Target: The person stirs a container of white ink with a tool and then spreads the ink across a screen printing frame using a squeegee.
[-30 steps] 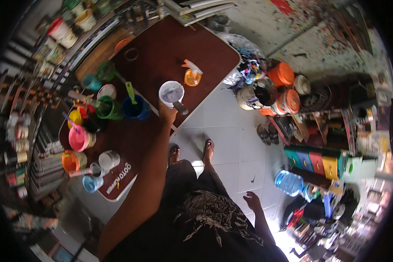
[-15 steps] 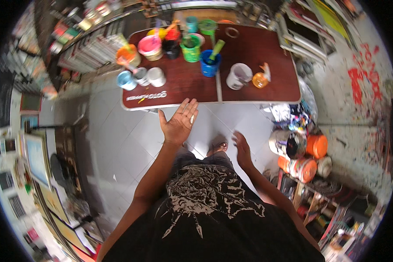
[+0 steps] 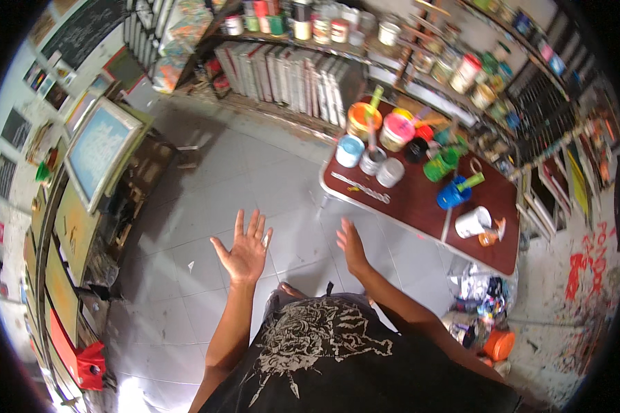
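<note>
My left hand (image 3: pixel 244 249) is held up over the tiled floor, palm showing, fingers spread, with a ring on one finger. My right hand (image 3: pixel 352 246) is raised in front of the near side of a dark red table (image 3: pixel 412 201), its fingers stretched out and nothing in it. Neither hand touches anything. On the table stand paint pots: an orange one (image 3: pixel 362 124), a pink one (image 3: pixel 395 135), a light blue one (image 3: pixel 350 151), a white one (image 3: pixel 390 173), a green one (image 3: pixel 437 168) and a blue one (image 3: pixel 452 195). A white tub (image 3: pixel 472 223) stands beside an orange spray bottle (image 3: pixel 488 238).
Behind the table, a shelf (image 3: pixel 303 43) bears jars above a row of upright frames (image 3: pixel 289 76). At the left, a framed screen (image 3: pixel 102 155) rests on a long bench (image 3: pixel 72 237). An orange-lidded bucket (image 3: pixel 499 345) sits at the lower right.
My view has turned left, so the table now lies to the right and the bench shows more. My left hand has gone from near the table edge to over the floor. Both hands stay open.
</note>
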The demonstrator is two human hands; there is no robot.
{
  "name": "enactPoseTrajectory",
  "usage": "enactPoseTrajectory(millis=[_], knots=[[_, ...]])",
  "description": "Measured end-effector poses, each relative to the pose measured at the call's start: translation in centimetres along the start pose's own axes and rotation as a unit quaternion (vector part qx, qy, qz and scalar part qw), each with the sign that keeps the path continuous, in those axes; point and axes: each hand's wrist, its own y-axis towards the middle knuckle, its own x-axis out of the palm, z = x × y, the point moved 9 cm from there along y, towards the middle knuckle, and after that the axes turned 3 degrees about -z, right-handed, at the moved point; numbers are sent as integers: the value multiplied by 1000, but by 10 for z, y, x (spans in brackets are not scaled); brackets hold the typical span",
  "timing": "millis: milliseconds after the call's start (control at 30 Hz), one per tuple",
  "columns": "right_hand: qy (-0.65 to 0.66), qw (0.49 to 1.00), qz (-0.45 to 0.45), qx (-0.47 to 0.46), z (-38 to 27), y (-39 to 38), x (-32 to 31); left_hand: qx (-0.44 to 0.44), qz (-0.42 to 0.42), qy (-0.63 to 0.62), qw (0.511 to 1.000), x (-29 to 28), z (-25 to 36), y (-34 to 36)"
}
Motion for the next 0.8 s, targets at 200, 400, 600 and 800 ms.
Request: enactPoseTrajectory(millis=[200, 400, 600, 800], knots=[[-46, 991, -13, 121, 66, 20, 55, 80, 10, 41, 996, -50, 111, 18], [-144, 978, -84, 125, 41, 115, 135, 121, -27, 169, 978, -42, 167, 106], [-131, 972, -164, 102, 17, 263, 196, 174, -104, 255, 946, -5, 242, 244], [-166, 975, -147, -20, -97, 457, 258, 200, -109, 234, 945, 17, 330, 400]])
